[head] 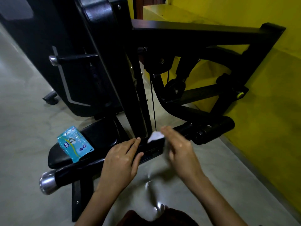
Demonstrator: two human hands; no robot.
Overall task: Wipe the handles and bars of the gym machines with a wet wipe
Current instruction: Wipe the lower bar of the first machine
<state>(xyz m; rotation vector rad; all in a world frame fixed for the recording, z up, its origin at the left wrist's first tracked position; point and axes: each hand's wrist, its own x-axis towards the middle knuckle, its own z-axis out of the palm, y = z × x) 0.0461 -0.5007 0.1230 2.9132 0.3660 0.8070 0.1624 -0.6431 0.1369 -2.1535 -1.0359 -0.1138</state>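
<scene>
Wet wipe (155,136) sits bunched on the near bar (78,170), pinched by the right hand (178,148); the left hand (122,159) lies flat on it, fingers straight. Wiping looks underway; the far handle (73,59) and the right roller (215,129) likely remain.

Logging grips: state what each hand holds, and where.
Right hand holds the wet wipe by its near end, on the black bar; left hand only rests on it.
</scene>
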